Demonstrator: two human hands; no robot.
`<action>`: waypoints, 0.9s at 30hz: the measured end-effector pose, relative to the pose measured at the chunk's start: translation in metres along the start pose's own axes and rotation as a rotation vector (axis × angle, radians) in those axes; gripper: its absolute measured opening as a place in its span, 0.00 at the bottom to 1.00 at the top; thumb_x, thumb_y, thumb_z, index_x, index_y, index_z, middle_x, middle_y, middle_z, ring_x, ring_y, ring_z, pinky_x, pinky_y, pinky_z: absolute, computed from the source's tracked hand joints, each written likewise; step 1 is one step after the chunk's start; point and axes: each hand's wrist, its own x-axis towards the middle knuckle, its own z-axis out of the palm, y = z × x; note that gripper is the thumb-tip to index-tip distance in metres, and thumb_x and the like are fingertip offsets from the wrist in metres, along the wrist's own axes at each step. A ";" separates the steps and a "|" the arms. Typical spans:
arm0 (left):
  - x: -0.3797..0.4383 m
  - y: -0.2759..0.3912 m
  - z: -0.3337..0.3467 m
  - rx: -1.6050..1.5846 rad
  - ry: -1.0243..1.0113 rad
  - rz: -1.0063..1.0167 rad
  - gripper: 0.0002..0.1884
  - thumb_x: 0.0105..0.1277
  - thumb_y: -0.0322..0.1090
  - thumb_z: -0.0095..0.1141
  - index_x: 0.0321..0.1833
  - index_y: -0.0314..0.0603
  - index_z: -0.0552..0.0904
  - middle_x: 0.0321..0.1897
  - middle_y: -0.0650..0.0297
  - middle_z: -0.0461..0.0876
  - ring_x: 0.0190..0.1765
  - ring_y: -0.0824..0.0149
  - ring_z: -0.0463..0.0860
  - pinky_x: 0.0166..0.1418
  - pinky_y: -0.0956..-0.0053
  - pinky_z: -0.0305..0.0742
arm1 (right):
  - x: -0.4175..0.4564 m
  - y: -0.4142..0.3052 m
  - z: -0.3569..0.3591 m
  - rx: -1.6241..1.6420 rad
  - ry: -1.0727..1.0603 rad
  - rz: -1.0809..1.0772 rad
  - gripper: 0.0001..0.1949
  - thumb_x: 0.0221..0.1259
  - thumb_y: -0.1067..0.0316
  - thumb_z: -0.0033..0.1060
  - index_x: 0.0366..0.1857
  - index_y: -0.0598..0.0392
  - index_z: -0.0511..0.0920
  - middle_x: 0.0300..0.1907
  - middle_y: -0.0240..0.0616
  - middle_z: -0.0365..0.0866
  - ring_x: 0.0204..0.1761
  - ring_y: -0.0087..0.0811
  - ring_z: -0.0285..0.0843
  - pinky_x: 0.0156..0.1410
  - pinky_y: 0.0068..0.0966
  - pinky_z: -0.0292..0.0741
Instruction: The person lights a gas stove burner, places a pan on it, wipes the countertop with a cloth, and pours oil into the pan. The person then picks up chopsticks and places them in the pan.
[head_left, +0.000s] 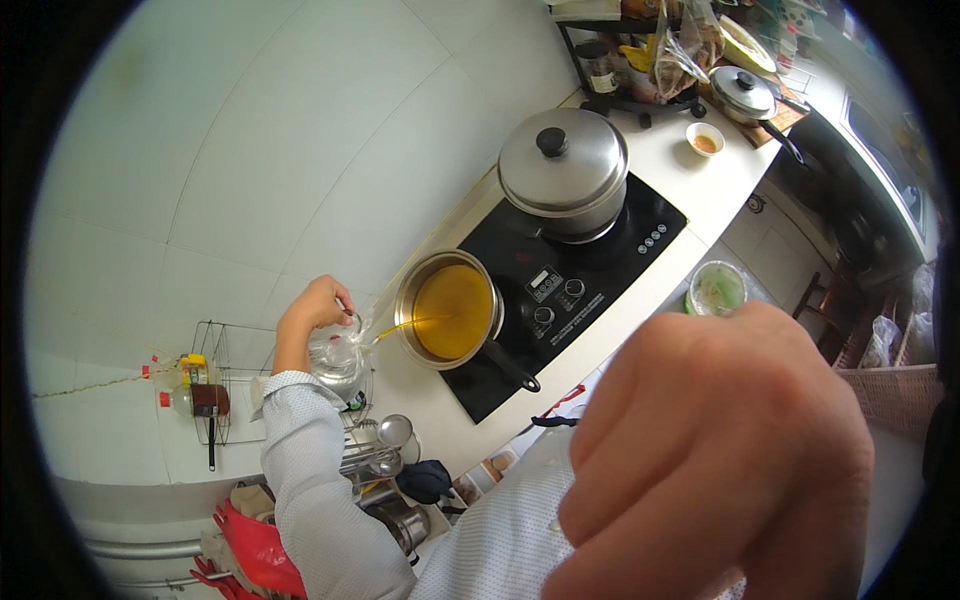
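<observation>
My left hand (322, 301) grips the handle of a shiny, see-through-looking pouring vessel (337, 367), tilted beside the wall. From its spout a thin yellow stream (405, 325) runs into a steel saucepan (404, 339). Yellow, oil-like liquid (446, 300) fills much of the pan, whose black handle (511, 366) points toward my body. The saucepan stands on the left part of a black two-burner cooktop (502, 259). Very near the camera, my right hand (720, 442) shows its back with the fingers curled; its palm side is hidden.
A lidded steel pot (562, 169) occupies the other burner. Farther along the white counter (652, 150) are a small bowl (705, 139) and a lidded pan (742, 94). Ladles (394, 431) stand near my left forearm. Bottles (193, 390) hang by a wire rack. A lined bin (716, 289) sits below.
</observation>
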 end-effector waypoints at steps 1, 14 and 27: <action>0.002 -0.008 0.001 0.007 0.001 0.011 0.11 0.45 0.23 0.75 0.31 0.34 0.87 0.29 0.58 0.87 0.33 0.65 0.84 0.40 0.68 0.78 | 0.001 -0.003 0.001 -0.013 -0.004 0.006 0.15 0.69 0.71 0.57 0.58 0.55 0.79 0.41 0.44 0.84 0.38 0.34 0.85 0.39 0.29 0.82; 0.008 -0.003 -0.013 -0.043 -0.024 -0.020 0.10 0.46 0.22 0.75 0.31 0.35 0.87 0.25 0.60 0.85 0.28 0.68 0.80 0.33 0.69 0.76 | -0.013 -0.032 -0.002 -0.345 0.067 0.126 0.14 0.70 0.71 0.56 0.57 0.53 0.78 0.39 0.42 0.83 0.35 0.33 0.83 0.35 0.27 0.79; 0.022 -0.011 -0.020 -0.050 -0.031 -0.021 0.09 0.47 0.22 0.74 0.30 0.35 0.86 0.23 0.62 0.84 0.24 0.70 0.77 0.27 0.71 0.73 | -0.020 -0.036 -0.005 -0.463 0.121 0.134 0.13 0.70 0.71 0.54 0.56 0.51 0.78 0.37 0.40 0.82 0.31 0.32 0.82 0.31 0.26 0.77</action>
